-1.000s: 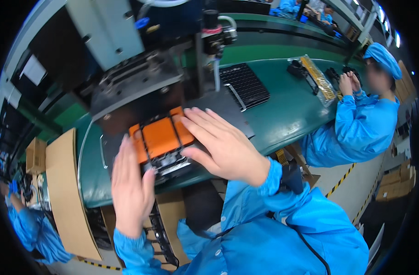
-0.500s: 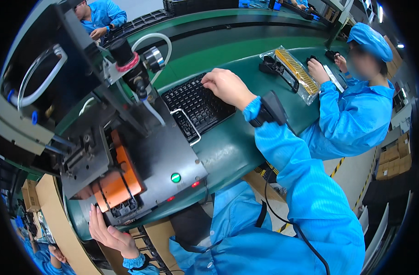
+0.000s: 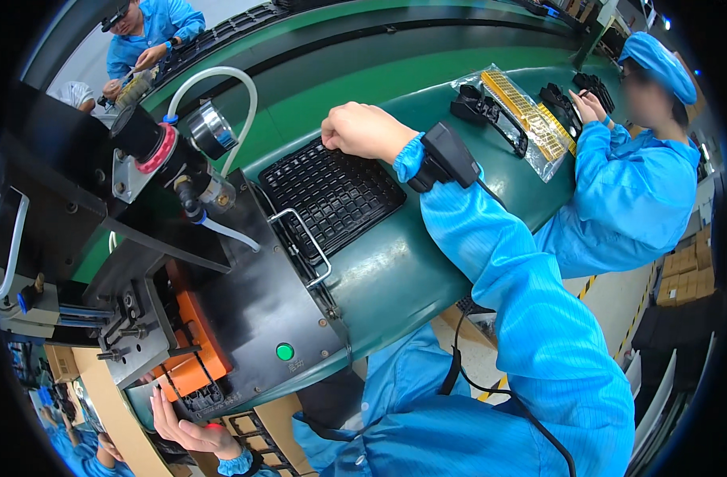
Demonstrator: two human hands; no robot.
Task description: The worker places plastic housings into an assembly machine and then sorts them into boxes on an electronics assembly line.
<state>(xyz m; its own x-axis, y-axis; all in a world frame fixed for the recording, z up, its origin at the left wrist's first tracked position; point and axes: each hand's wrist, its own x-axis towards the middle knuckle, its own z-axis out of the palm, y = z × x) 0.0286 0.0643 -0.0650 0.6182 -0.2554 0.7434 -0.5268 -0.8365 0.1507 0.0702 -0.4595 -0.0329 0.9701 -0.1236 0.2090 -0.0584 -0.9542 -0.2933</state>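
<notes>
My right hand (image 3: pixel 362 131) reaches over the far edge of a black gridded tray (image 3: pixel 340 191) with many small pockets. Its fingers are curled together and pinched; whatever they hold, if anything, is hidden beneath them. At the near left, my left hand (image 3: pixel 185 425) lies with fingers stretched out against the front corner of a press machine's dark base plate (image 3: pixel 260 318). Just beyond those fingers sits an orange block fixture (image 3: pixel 197 366), with small black parts (image 3: pixel 206 397) at its near end.
A metal handle (image 3: pixel 304 242) stands between the press and the tray. A pressure gauge (image 3: pixel 212 129) with a white hose rises over the base. On the green bench (image 3: pixel 395 278), a bagged yellow strip (image 3: pixel 526 111) and black curved parts (image 3: pixel 487 115) lie near a co-worker (image 3: pixel 634 191).
My head view has shifted, so the press appears farther left and lower. My right hand has moved to the tray's far edge, fingers still pinched. My left hand stays by the base corner.
</notes>
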